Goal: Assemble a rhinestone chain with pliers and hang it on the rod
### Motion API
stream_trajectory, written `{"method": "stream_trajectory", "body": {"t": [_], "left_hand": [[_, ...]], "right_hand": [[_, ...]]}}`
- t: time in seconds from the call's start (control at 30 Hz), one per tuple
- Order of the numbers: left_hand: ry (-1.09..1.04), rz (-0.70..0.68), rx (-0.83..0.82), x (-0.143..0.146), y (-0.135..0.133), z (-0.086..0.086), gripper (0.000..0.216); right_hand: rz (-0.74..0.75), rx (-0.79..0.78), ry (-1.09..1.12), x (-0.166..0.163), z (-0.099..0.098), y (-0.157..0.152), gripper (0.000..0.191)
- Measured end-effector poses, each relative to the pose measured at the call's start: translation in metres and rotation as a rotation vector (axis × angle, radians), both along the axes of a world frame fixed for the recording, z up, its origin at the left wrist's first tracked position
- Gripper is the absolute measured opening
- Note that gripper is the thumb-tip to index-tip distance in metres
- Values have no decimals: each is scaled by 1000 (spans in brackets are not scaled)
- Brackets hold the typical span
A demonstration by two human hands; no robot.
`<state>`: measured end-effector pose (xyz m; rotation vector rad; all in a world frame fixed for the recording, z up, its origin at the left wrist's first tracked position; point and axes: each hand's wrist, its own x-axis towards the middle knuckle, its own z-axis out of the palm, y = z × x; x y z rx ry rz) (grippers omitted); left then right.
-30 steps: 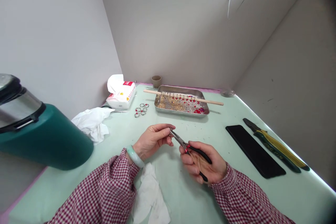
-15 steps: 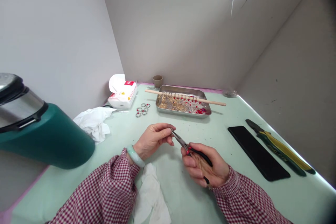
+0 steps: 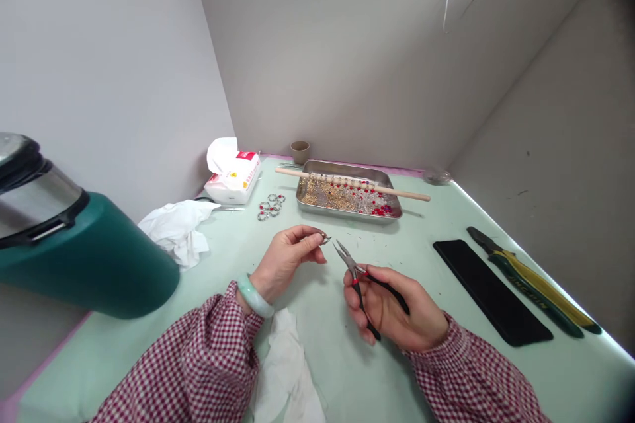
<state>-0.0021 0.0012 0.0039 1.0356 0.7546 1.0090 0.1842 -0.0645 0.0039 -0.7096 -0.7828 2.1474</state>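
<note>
"Small metal piece (image 3: 325,237): how many are held?"
"One, pinched by the closed fingers of the left hand (image 3: 286,259), above the table (image 3: 337,360). Just right of it, one pair of pliers (image 3: 350,263) is gripped by the right hand (image 3: 397,307)."

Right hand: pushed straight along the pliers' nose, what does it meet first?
Likely the small metal piece pinched by the left hand, just up-left of the pliers in the right hand. A gap separates them; depth is unclear, so it might slip past.
</note>
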Motion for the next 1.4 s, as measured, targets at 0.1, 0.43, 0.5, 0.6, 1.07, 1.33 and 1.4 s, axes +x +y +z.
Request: {"method": "stream_trajectory", "body": {"t": [0.1, 0.43, 0.5, 0.6, 1.07, 1.33, 1.4], "left_hand": [[-20, 16, -28, 1, 0, -1, 19], [-71, 4, -86, 4, -5, -1, 20], [-70, -15, -84, 5, -6, -1, 20], [-65, -56, -71, 5, -8, -1, 20], [36, -223, -45, 6, -9, -1, 29], [64, -161, 10, 6, -9, -4, 29], [103, -132, 16, 7, -9, -4, 30]], "right_hand": [[-216, 310, -400, -5, 5, -5, 26], [-422, 871, -1242, -14, 0, -6, 17], [-433, 895, -1283, -15, -2, -5, 16], [-445, 935, -1338, -16, -6, -3, 16], [-442, 1187, -1662, -12, -2, -2, 18], [-415, 1495, -2013, -15, 11, 4, 17], [-383, 1536, -2081, -16, 12, 5, 17]]}}
